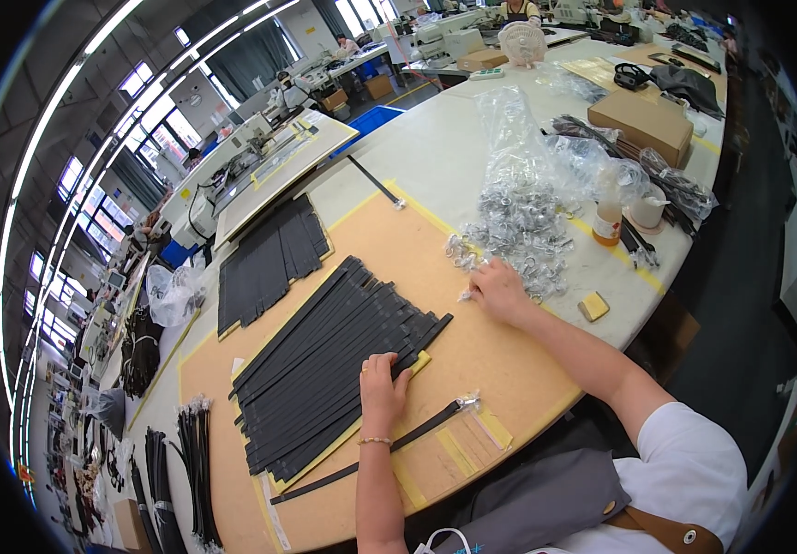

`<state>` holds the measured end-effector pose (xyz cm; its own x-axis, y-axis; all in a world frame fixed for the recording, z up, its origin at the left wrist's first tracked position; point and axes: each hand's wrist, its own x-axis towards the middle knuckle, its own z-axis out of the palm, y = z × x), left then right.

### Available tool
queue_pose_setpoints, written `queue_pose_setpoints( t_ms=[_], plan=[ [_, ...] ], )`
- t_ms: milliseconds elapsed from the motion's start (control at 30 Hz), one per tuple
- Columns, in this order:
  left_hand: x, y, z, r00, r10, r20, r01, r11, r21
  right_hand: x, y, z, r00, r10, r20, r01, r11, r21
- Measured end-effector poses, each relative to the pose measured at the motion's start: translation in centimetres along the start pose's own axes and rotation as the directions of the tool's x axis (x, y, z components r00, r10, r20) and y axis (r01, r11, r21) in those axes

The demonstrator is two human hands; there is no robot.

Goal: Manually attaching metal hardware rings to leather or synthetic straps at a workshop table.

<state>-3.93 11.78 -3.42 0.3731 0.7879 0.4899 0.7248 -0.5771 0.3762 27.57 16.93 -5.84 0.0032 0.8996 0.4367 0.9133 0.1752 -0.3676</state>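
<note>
Lowest in frame, left hand [382,388] lay flat, pinning black straps [324,369] steady; right hand [500,291], centre frame, pinched a metal buckle [466,295] beside the pile [509,242].

The left hand [383,388] lies flat on a row of black straps [324,369] on the brown board [491,360]; the right hand [500,291] reaches the pile of small metal buckles [514,240] — fingertips touching one wrapped piece.

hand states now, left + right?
Left hand: flat, fingers pressing on the row of black leather straps, gripping nothing.
Right hand: fingers pinched at small silver metal buckles; hold cannot be told.
</note>
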Motion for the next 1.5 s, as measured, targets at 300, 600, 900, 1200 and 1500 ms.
queue_pose_setpoints(
  t_ms=[300,600,900,1200,1500],
  plan=[
    [-0.8,-0.9,-1.1,0.996,-0.048,0.077,0.050,0.998,-0.033,-2.3,-4.0,-2.0,0.993,-0.057,0.106,0.053,0.998,0.041],
    [-1.3,1.8,-2.8,0.977,-0.212,0.029,0.190,0.795,-0.577,-1.4,-5.3,-2.3,0.751,-0.035,0.659,-0.612,0.337,0.715],
    [-1.1,5.7,-3.4,0.980,-0.179,0.087,0.198,0.818,-0.540,-2.9,-10.2,-3.0,0.697,-0.372,0.613,-0.713,-0.272,0.646],
    [-1.4,4.1,-1.6,0.962,-0.269,0.040,0.222,0.692,-0.687,-3.8,-8.6,-1.0,0.745,-0.359,0.562,-0.661,-0.287,0.694],
    [-2.1,3.8,-1.5,0.958,-0.285,0.039,0.225,0.657,-0.720,-4.3,-9.7,-1.4,0.771,-0.441,0.459,-0.600,-0.264,0.755]
  ],
)
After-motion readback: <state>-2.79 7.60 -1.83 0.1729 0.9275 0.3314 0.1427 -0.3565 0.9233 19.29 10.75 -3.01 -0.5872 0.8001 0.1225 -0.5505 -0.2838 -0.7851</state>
